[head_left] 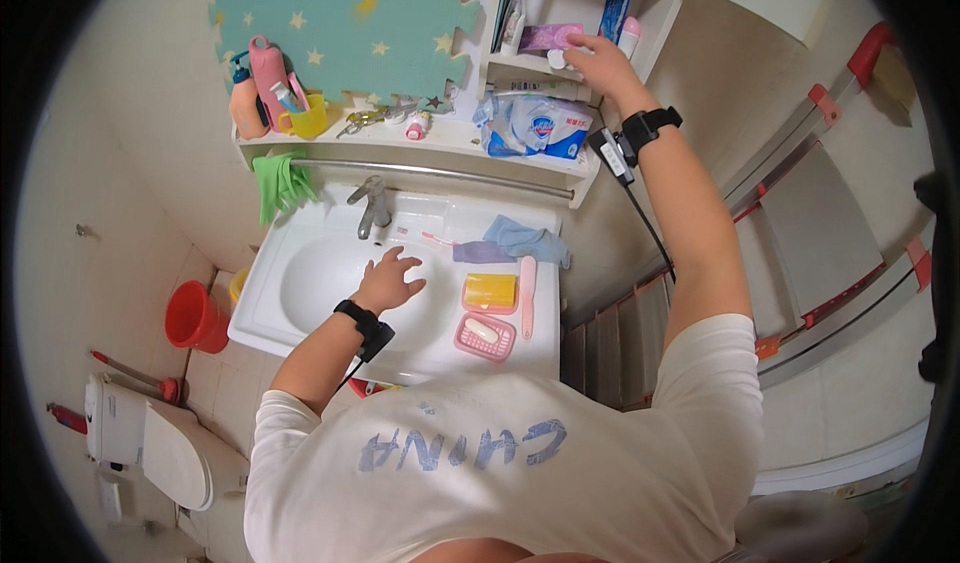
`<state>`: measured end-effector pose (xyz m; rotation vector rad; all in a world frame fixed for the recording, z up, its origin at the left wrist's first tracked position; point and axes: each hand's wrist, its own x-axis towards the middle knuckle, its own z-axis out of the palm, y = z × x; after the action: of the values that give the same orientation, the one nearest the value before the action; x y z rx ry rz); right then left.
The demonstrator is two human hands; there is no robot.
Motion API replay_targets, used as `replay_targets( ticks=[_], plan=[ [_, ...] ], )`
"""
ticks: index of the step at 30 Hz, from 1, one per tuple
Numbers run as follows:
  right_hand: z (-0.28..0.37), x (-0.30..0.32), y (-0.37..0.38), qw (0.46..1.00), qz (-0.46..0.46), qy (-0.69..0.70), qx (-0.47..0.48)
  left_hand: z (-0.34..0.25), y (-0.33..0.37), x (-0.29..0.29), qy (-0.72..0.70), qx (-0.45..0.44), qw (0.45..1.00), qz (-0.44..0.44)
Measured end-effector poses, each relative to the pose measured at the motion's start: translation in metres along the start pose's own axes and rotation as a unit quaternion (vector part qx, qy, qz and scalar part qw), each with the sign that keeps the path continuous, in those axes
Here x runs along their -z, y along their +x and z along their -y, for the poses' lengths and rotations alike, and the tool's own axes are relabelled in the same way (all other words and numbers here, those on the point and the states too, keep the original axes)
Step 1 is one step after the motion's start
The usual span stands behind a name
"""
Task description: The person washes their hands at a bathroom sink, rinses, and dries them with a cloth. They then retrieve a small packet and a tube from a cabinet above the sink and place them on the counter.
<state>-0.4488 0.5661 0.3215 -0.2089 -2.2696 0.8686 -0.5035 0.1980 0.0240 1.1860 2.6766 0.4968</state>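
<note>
My right hand (pixel 605 66) reaches into the small wall shelf (pixel 640 63). Its thumb and fingers are apart, the fingertips at the end of a pink-purple packet (pixel 548 38) and beside a small white round cap (pixel 557 60); no firm hold shows. Over the right side of the white basin (pixel 310 283), my left hand (pixel 388 281) hovers empty with fingers spread. To its right on the washstand lie a pink toothbrush (pixel 435 239), a purple tube-like item (pixel 482 252), a light blue cloth (pixel 532 239), a yellow block (pixel 490 290) on a pink tray and white soap (pixel 482 333) in a pink dish.
A metal faucet (pixel 373 208) stands behind the basin, below a towel rail (pixel 440 176) with green gloves (pixel 283 185). The ledge carries bottles, a yellow cup (pixel 305 118), scissors and a blue-white soap pack (pixel 540 128). A folded ladder (pixel 820 223) leans at right.
</note>
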Motion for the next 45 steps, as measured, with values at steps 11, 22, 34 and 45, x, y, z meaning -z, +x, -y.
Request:
replay_targets(
  ticks=[11, 22, 34, 45],
  plan=[
    [-0.007, 0.029, -0.095, 0.965, -0.151, 0.209, 0.051, 0.012, -0.007, 0.003, 0.003, -0.002, 1.000, 0.007],
    [-0.108, -0.032, -0.297, 0.938, -0.054, 0.233, -0.250, -0.008, 0.003, -0.015, 0.019, -0.026, 0.997, 0.072],
    [-0.140, -0.082, -0.367, 0.897, 0.230, -0.322, 0.196, -0.006, -0.010, -0.029, 0.013, -0.021, 0.996, 0.084],
    [-0.167, -0.094, -0.407, 0.889, 0.266, -0.347, 0.135, 0.004, -0.026, -0.037, 0.033, 0.018, 0.995, 0.094]
  ],
)
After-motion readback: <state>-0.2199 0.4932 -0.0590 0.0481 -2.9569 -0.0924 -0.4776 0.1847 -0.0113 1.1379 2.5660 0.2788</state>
